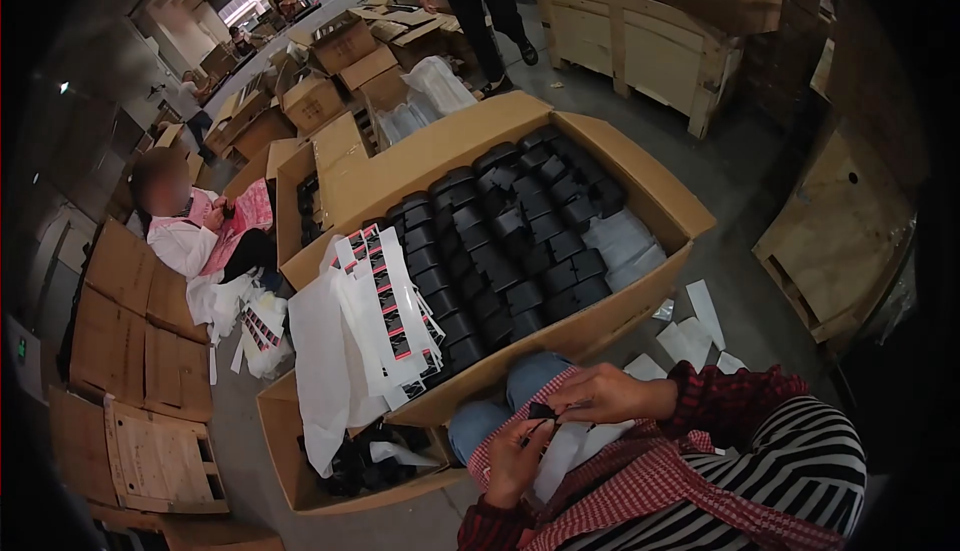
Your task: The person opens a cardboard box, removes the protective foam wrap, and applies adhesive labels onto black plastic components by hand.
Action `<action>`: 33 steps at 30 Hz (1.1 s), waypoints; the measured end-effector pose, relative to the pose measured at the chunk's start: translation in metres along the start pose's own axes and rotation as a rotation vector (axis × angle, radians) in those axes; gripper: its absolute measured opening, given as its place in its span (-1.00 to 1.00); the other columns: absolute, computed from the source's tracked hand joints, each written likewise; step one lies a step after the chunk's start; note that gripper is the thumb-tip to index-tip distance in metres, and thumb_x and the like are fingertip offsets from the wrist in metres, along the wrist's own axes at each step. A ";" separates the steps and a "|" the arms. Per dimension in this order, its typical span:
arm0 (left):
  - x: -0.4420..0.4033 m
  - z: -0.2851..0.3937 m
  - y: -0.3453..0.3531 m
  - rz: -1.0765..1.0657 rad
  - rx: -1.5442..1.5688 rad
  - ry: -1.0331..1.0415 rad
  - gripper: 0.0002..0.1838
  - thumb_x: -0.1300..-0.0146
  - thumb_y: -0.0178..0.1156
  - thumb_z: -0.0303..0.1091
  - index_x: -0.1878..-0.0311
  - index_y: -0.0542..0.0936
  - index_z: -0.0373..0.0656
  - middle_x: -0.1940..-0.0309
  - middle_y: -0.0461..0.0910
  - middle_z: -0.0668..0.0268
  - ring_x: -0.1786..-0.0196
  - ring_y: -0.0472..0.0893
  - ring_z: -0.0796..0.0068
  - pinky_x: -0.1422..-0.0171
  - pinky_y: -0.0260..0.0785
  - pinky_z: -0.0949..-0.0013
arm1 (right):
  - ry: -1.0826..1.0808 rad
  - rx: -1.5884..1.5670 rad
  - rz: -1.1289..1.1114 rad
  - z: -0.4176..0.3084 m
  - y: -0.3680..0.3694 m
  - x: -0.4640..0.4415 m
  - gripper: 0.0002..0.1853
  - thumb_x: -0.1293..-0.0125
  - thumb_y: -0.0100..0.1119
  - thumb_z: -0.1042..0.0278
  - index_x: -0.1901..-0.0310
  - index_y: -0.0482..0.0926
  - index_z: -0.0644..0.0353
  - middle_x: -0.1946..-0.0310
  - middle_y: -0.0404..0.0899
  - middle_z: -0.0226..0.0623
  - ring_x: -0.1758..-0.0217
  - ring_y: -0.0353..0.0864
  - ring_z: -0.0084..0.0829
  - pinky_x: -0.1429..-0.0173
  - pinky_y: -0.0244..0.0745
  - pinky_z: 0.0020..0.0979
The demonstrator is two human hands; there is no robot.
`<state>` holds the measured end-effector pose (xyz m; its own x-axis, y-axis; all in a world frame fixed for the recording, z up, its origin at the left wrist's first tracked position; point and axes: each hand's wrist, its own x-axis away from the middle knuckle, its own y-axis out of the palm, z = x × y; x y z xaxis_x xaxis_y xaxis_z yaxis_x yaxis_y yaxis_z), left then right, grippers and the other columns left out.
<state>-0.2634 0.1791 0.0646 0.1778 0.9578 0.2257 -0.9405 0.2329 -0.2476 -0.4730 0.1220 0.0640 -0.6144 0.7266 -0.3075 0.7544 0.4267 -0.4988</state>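
Observation:
Over the lap, my left hand (517, 459) and my right hand (612, 394) come together with fingers pinched on a small black part (541, 413). A white paper strip (560, 461) hangs below them across the checked apron. Right in front stands a large open cardboard box (640, 303) with rows of black plastic parts (500, 241) in it. Sheets of red, black and white labels (388, 301) lie over the box's left side, on white backing paper (322, 351).
A smaller box (285, 441) with black parts sits at the lower left. A seated person (200, 221) works at the left; another person (480, 1) stands beyond the box. Paper scraps (690, 341) litter the floor. Wooden crates (640, 41) stand at the right.

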 end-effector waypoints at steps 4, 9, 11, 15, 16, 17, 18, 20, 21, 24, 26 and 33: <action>0.000 0.005 -0.008 -0.076 0.021 -0.099 -0.76 -0.28 0.27 -0.30 0.14 0.67 -0.28 0.37 0.64 0.37 0.35 0.54 0.68 0.26 0.36 0.58 | -0.071 -0.002 0.069 -0.002 -0.001 0.003 -0.76 -0.10 0.38 0.45 0.16 0.67 0.22 0.31 0.67 -0.21 0.24 0.67 -0.20 0.13 0.59 -0.31; 0.005 -0.016 -0.029 -0.090 0.034 -0.224 -0.74 -0.32 0.23 -0.26 0.13 0.69 -0.29 0.38 0.64 0.44 0.35 0.52 0.73 0.26 0.36 0.61 | -0.136 0.053 0.050 0.005 -0.008 0.006 -0.78 -0.07 0.35 0.47 0.19 0.66 0.22 0.34 0.66 -0.25 0.22 0.66 -0.24 0.16 0.59 -0.34; 0.009 -0.019 -0.029 -0.097 0.107 -0.304 -0.71 -0.31 0.23 -0.21 0.14 0.69 -0.28 0.42 0.63 0.47 0.37 0.50 0.76 0.28 0.35 0.60 | -0.196 0.082 0.059 0.005 -0.006 0.010 -0.81 -0.07 0.34 0.50 0.22 0.66 0.21 0.36 0.65 -0.28 0.22 0.66 -0.28 0.17 0.59 -0.37; 0.004 -0.024 -0.029 -0.092 0.060 -0.481 -0.72 -0.31 0.22 -0.24 0.18 0.69 -0.32 0.43 0.65 0.45 0.39 0.52 0.73 0.27 0.36 0.61 | -0.339 0.181 0.121 0.003 0.001 0.019 -0.84 -0.05 0.29 0.56 0.28 0.65 0.22 0.37 0.62 -0.35 0.25 0.64 -0.34 0.19 0.58 -0.38; 0.002 -0.028 -0.028 -0.111 0.050 -0.465 -0.72 -0.31 0.22 -0.24 0.18 0.69 -0.32 0.43 0.65 0.45 0.39 0.52 0.73 0.27 0.36 0.61 | -0.356 0.157 0.128 0.003 0.003 0.022 -0.84 -0.04 0.29 0.57 0.29 0.65 0.23 0.36 0.62 -0.35 0.25 0.64 -0.35 0.19 0.58 -0.38; 0.001 -0.033 -0.027 -0.085 0.043 -0.488 -0.71 -0.29 0.23 -0.24 0.18 0.69 -0.33 0.43 0.64 0.46 0.40 0.52 0.72 0.27 0.36 0.61 | -0.340 0.137 0.105 0.000 0.002 0.025 -0.88 -0.07 0.27 0.58 0.30 0.64 0.24 0.35 0.62 -0.31 0.23 0.64 -0.35 0.20 0.57 -0.37; 0.001 -0.038 -0.026 -0.054 0.035 -0.513 -0.70 -0.28 0.24 -0.24 0.19 0.69 -0.34 0.44 0.64 0.47 0.41 0.51 0.72 0.27 0.37 0.60 | -0.336 0.149 0.119 0.002 0.002 0.028 -0.88 -0.07 0.27 0.58 0.30 0.64 0.24 0.35 0.62 -0.31 0.23 0.64 -0.35 0.20 0.57 -0.37; 0.003 -0.042 -0.025 -0.026 -0.080 -0.407 -0.69 -0.27 0.24 -0.18 0.20 0.70 -0.28 0.47 0.65 0.37 0.43 0.54 0.66 0.29 0.39 0.53 | -0.280 0.018 0.109 0.005 0.003 0.033 -0.86 -0.11 0.28 0.59 0.26 0.64 0.26 0.33 0.62 -0.27 0.23 0.64 -0.33 0.17 0.56 -0.36; 0.004 -0.042 -0.024 0.015 -0.182 -0.308 -0.68 -0.25 0.24 -0.13 0.22 0.72 -0.23 0.49 0.67 0.26 0.45 0.58 0.60 0.30 0.40 0.45 | -0.276 0.019 0.116 0.004 0.002 0.035 -0.86 -0.11 0.28 0.59 0.26 0.64 0.26 0.33 0.62 -0.27 0.23 0.64 -0.33 0.17 0.56 -0.36; 0.010 -0.027 -0.020 0.029 -0.332 -0.169 -0.71 -0.23 0.26 -0.22 0.14 0.69 -0.25 0.39 0.68 0.16 0.32 0.64 0.46 0.20 0.43 0.43 | -0.198 -0.209 0.207 0.003 -0.005 0.034 -0.84 -0.13 0.30 0.61 0.22 0.63 0.28 0.27 0.62 -0.26 0.16 0.64 -0.26 0.10 0.54 -0.30; 0.019 -0.016 -0.013 0.112 -0.533 -0.001 -0.72 -0.23 0.26 -0.22 0.14 0.69 -0.23 0.34 0.67 0.08 0.26 0.66 0.37 0.18 0.43 0.41 | -0.220 -0.168 0.243 0.003 -0.013 0.029 -0.81 -0.13 0.31 0.62 0.19 0.62 0.30 0.26 0.61 -0.23 0.14 0.62 -0.20 0.07 0.53 -0.24; 0.031 0.018 -0.020 0.402 -0.428 0.190 -0.65 -0.22 0.22 -0.52 -0.10 0.57 -0.19 0.22 0.59 0.03 0.12 0.64 0.22 0.05 0.47 0.36 | -0.290 0.059 0.304 -0.015 -0.011 0.007 -0.78 -0.11 0.34 0.56 0.17 0.63 0.27 0.29 0.57 -0.22 0.28 0.61 -0.27 0.21 0.55 -0.38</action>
<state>-0.2444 0.2010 0.0935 -0.0813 0.9888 -0.1255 -0.7519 -0.1435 -0.6435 -0.4825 0.1303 0.0796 -0.4124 0.6291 -0.6589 0.9018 0.1790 -0.3934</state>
